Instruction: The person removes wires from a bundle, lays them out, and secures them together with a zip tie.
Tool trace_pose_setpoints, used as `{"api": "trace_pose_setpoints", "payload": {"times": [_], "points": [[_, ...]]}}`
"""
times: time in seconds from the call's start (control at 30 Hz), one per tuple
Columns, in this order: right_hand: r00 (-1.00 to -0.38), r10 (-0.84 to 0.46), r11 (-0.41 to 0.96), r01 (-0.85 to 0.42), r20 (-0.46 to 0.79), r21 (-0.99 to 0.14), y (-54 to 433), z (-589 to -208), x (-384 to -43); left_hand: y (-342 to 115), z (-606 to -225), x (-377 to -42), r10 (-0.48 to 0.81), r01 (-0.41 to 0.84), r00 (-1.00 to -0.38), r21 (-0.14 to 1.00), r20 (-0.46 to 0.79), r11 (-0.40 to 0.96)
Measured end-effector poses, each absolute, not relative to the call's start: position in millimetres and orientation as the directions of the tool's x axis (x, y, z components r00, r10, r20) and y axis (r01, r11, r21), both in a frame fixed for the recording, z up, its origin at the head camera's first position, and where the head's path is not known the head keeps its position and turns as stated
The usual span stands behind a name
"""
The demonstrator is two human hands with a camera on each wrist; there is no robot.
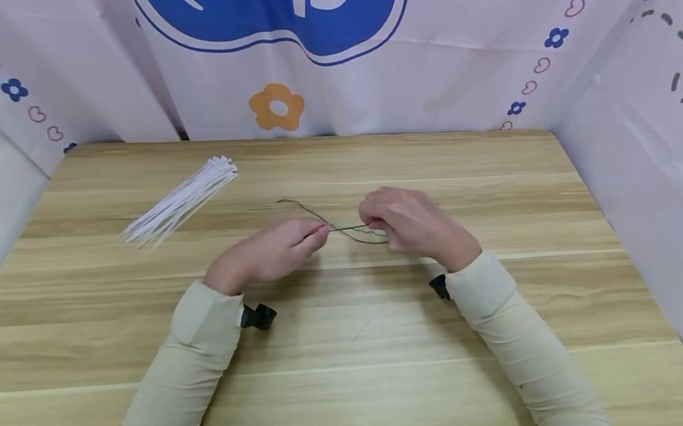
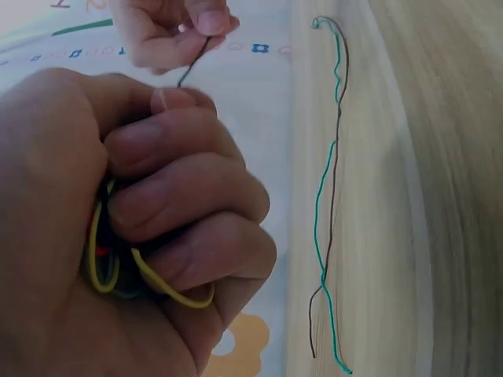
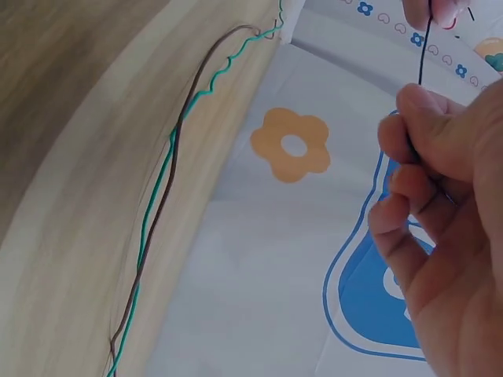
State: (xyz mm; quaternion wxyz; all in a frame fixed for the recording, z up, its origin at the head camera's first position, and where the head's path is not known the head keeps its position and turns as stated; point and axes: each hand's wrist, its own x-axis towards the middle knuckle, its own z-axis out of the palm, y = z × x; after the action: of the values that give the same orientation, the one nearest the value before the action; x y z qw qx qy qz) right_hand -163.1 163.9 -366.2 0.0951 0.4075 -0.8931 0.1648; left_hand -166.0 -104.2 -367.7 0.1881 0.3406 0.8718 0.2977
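My left hand point(image 1: 276, 251) and right hand point(image 1: 413, 224) pinch a thin, dark wire point(image 3: 424, 56), probably for straightness. Left also grips looped yellow wire point(image 2: 190, 304), likely containing slack.

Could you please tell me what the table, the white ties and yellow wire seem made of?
Table: wood or wood-look laminate, smooth, given its streaked grain. Ties: probably plastic, smooth-looking, being thin white strips with small heads. Yellow wire: likely plastic-coated metal, evenly coloured, bent in loops; core not visible.
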Motion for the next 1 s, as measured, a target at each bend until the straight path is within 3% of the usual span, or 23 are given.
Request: {"api": "trace_pose_setpoints", "payload": {"times": [0.37,0.67,0.83,1.0], "points": [[-0.651,-0.676,0.619,-0.756,0.346,-0.213,178,-364,-170,-117,-363,-170,0.725,0.487,-0.671,0.647,-0.152,0.586],[-0.696,-0.653,0.655,-0.717,0.3,-0.237,193,-361,-171,-121,-363,-169,0.688,0.381,-0.696,0.704,-0.208,0.599],[-0.673,-0.671,0.636,-0.738,0.31,-0.226,195,-361,-169,-123,-363,-169,0.678,0.348,-0.698,0.719,-0.23,0.602],[-0.63,-0.698,0.605,-0.773,0.342,-0.19,193,-359,-167,-126,-364,-172,0.619,0.298,-0.743,0.704,-0.254,0.645]]}}
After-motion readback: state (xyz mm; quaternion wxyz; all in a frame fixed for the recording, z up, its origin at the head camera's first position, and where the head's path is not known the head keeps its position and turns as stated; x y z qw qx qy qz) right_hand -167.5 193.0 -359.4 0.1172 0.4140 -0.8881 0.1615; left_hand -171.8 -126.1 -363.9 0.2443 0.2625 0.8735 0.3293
